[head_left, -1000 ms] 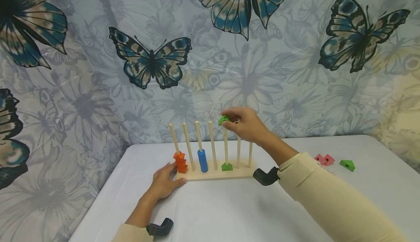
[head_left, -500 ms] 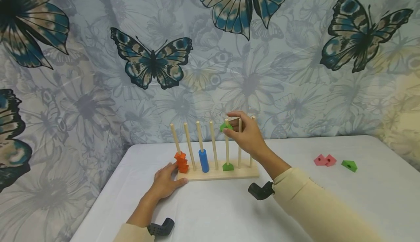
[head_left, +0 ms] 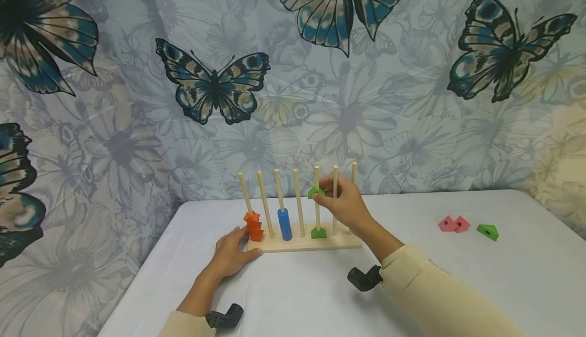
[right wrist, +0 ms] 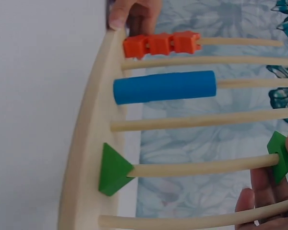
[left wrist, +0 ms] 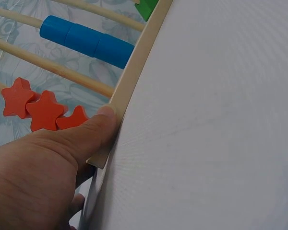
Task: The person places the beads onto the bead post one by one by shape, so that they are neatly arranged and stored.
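A wooden peg stand (head_left: 293, 246) with several upright pegs stands on the white table. My left hand (head_left: 230, 254) grips its left end, thumb on the front edge (left wrist: 116, 103) and fingers behind. Close by, red star beads (left wrist: 45, 111) are stacked on the leftmost peg. Blue cylinder beads (right wrist: 164, 87) fill the lower part of the third peg. A green triangle bead (right wrist: 114, 170) sits at the foot of the fifth peg. Higher on that peg, my right hand (head_left: 344, 202) pinches a second green triangle bead (right wrist: 280, 155), with the peg running through it.
On the right side of the table (head_left: 412, 286) lie two pink beads (head_left: 454, 224) and a loose green triangle bead (head_left: 488, 232). A butterfly-print cloth (head_left: 293, 98) hangs behind the table. Each wrist carries a black device (head_left: 364, 278).
My right hand has brought the green triangle bead over the top of the fifth peg and slid it partway down. The left hand keeps its place at the stand's end.
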Demonstrator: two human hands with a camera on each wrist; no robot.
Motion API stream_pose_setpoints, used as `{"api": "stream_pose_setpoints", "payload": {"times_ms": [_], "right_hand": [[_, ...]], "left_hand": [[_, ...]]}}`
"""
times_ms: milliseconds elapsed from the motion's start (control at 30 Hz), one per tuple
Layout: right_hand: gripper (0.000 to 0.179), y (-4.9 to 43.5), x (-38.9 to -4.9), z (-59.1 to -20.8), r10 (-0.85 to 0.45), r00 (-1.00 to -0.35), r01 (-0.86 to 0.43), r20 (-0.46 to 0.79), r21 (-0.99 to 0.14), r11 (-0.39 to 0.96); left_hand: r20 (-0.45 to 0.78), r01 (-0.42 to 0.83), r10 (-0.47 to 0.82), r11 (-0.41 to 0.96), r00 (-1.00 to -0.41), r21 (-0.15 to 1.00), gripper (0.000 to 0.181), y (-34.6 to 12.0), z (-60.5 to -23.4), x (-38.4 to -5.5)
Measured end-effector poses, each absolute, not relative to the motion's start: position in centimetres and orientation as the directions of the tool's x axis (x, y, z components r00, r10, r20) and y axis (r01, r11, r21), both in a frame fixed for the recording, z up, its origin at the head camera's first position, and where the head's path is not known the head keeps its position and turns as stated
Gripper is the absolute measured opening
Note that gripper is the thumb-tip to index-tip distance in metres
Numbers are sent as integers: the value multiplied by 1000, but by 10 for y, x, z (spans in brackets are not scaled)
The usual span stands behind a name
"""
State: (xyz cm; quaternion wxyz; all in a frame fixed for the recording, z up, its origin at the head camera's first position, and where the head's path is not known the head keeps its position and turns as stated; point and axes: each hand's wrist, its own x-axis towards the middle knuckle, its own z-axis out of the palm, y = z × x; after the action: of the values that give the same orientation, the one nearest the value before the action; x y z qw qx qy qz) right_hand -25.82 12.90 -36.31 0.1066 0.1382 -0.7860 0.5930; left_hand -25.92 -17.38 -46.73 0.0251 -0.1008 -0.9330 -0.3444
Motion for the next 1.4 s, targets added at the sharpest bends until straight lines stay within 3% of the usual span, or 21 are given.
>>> {"api": "stream_pose_setpoints", "payload": {"times_ms": [900,1133,1400], "right_hand": [[31,128,-255,-424,-49,-977,-209,207,-890,405],[30,129,-255,-428,-68,-977,-209,200,-866,454],[37,140,-243,-422,-126,-963,-271,239,-866,421]], "left_hand": [[108,188,154,752,-982,632,79,-174,-468,-258],[112,190,155,751,-982,633,79,-176,-468,-258],[130,217,174,754,-976,619,78,-175,-469,-260]]}}
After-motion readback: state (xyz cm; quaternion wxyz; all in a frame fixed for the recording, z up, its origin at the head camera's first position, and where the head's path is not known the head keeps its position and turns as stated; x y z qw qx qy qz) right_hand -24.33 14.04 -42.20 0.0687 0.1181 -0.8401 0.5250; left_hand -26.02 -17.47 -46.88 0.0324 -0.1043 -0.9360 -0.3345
